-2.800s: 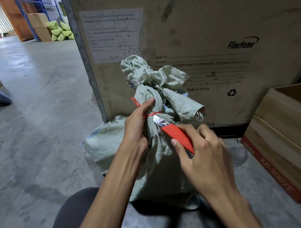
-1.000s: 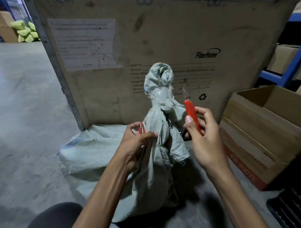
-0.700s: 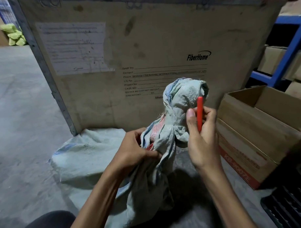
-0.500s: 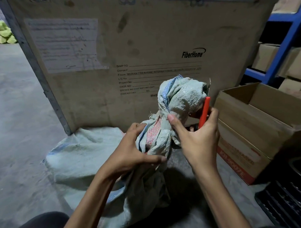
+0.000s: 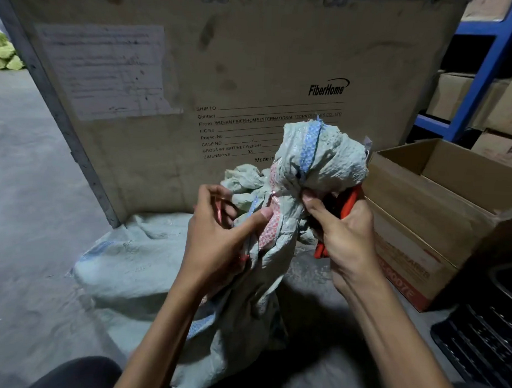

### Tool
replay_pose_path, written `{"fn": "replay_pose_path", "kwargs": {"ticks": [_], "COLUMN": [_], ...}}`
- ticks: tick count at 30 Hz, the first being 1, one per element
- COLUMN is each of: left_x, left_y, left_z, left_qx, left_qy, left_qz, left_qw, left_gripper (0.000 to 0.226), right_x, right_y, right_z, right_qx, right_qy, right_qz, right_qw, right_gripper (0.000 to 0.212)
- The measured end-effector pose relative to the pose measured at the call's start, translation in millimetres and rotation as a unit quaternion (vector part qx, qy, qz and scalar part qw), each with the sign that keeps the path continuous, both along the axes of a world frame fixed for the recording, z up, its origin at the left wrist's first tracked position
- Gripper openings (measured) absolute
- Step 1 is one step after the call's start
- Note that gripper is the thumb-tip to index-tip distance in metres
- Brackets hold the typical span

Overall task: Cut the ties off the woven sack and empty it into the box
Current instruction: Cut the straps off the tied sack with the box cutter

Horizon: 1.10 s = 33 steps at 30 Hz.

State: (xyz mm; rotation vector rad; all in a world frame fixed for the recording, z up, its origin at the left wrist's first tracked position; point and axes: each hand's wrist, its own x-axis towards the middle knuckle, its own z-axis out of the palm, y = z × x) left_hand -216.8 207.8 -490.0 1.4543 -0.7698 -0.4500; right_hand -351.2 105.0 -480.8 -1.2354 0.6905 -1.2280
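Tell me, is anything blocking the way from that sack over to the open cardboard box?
Nothing visible does. The woven sack is held up by the left hand and the right hand, which also holds a red cutter. The open box stands right beside it on the right, its top uncovered, with only bare floor between.

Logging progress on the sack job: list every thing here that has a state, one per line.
woven sack: upright, neck bunched, unemptied
cardboard box: open, flaps up
red cutter: in right hand
left hand: gripping sack neck
right hand: pinching sack, holding cutter
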Motion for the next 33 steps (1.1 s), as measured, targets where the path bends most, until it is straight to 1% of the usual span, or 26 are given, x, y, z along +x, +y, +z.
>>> {"fn": "replay_pose_path", "kwargs": {"ticks": [1,2,3,4,6,9,10,11,12,13,14,15,16,18,21,22,23,24,26,27,28,29,31,32,33], "left_x": [3,6,8,11,15,19,20,18,17,16,16,17,18,23,27,30,30,32,28,24,20,16,11,10,9], "left_y": [1,3,4,5,7,13,15,17,20,21,22,23,22,19,15,14,14,13,14,14,15,15,13,12,11], "left_z": [-1,-1,1,4,11,14,15,17,20,22,22,21,18,12,8,8,11,11,9,6,4,4,2,2,2], "left_qx": [0.036,0.074,0.103,0.116,0.111,0.088,0.084,0.082,0.074,0.055,0.028,0.006,-0.011,-0.020,-0.026,-0.034,-0.041,-0.034,0.001,0.024,0.046,0.055,0.027,0.020,0.018], "left_qy": [-0.084,-0.174,-0.246,-0.291,-0.312,-0.329,-0.324,-0.306,-0.277,-0.235,-0.187,-0.139,-0.100,-0.040,0.049,0.070,0.078,0.067,0.011,-0.024,-0.054,-0.060,-0.036,-0.031,-0.033], "left_qz": [0.043,0.085,0.118,0.134,0.123,0.089,0.072,0.043,0.000,-0.057,-0.115,-0.160,-0.184,-0.179,-0.131,-0.122,-0.118,-0.120,-0.141,-0.141,-0.129,-0.117,-0.134,-0.142,-0.137], "left_qw": [0.995,0.978,0.956,0.940,0.936,0.936,0.939,0.947,0.958,0.969,0.975,0.977,0.978,0.983,0.990,0.989,0.989,0.990,0.990,0.989,0.989,0.990,0.990,0.989,0.990], "left_gripper": [0.066,0.073,0.079,0.084,0.090,0.091,0.089,0.084,0.078,0.074,0.072,0.074,0.077,0.087,0.110,0.118,0.121,0.115,0.089,0.077,0.072,0.068,0.052,0.044,0.041], "right_x": [-2,-5,-9,-11,-13,-13,-13,-13,-13,-14,-13,-13,-13,-12,-11,-11,-10,-9,-7,-6,-5,-4,-1,-1,-2], "right_y": [-1,0,1,2,1,1,2,2,2,2,3,4,5,8,10,10,11,10,7,7,5,4,4,1,-1], "right_z": [1,4,6,8,10,10,10,9,9,8,8,8,7,5,2,1,0,-2,-8,-8,-10,-10,-6,-8,-9], "right_qx": [0.004,0.005,0.003,-0.002,-0.024,-0.019,-0.009,0.003,0.016,0.031,0.046,0.058,0.069,0.098,0.142,0.151,0.158,0.164,0.168,0.175,0.179,0.179,0.149,0.129,0.111], "right_qy": [-0.009,-0.014,-0.019,-0.025,-0.036,-0.069,-0.080,-0.093,-0.104,-0.114,-0.122,-0.129,-0.134,-0.144,-0.169,-0.175,-0.176,-0.174,-0.178,-0.179,-0.177,-0.168,-0.120,-0.075,-0.015], "right_qz": [0.019,0.040,0.058,0.076,0.104,0.135,0.148,0.161,0.174,0.183,0.192,0.201,0.208,0.212,0.222,0.228,0.237,0.243,0.255,0.250,0.240,0.225,0.183,0.150,0.106], "right_qw": [1.000,0.999,0.998,0.997,0.994,0.988,0.986,0.983,0.979,0.976,0.973,0.969,0.966,0.962,0.950,0.946,0.942,0.940,0.935,0.935,0.937,0.943,0.964,0.977,0.988], "right_gripper": [0.024,0.016,0.017,0.022,0.028,0.022,0.025,0.035,0.044,0.049,0.048,0.043,0.035,0.018,0.020,0.017,0.013,0.017,0.034,0.039,0.039,0.036,0.028,0.022,0.020]}}
